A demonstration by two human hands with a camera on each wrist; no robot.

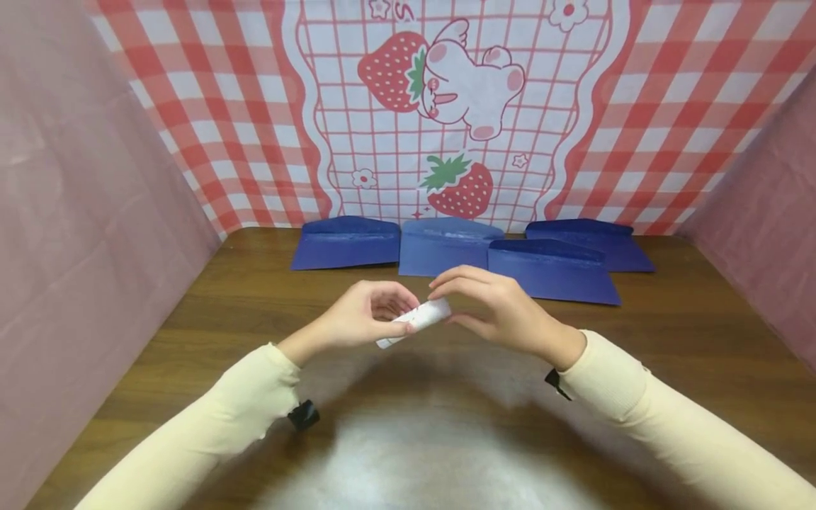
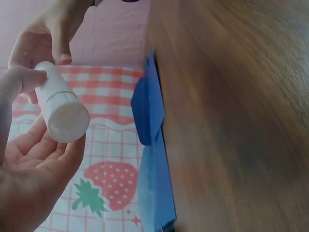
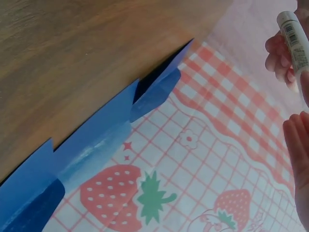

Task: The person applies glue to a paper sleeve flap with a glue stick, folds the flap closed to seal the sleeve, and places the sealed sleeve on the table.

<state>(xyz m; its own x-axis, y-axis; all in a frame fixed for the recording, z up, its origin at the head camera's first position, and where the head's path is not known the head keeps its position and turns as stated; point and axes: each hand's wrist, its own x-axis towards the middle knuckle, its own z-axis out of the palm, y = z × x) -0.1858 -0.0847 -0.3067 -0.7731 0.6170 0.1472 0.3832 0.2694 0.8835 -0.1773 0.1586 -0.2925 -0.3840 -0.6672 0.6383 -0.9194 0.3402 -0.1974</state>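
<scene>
Tilted above the table is a white glue stick with a barcode label. My left hand holds it, thumb across the near side and fingers behind. One round end of the glue stick faces the camera in the left wrist view. Around the opposite end hovers my right hand, its fingers loosely bent and apart from the thumb, fingertips right at the tube's end. In the right wrist view the glue stick slants past the right hand at the edge.
Several blue envelopes stand along the back of the wooden table with flaps up: a left one, a lighter middle one, a front right one and one behind it. Shiny streaks show near their flaps. A strawberry-print cloth hangs behind.
</scene>
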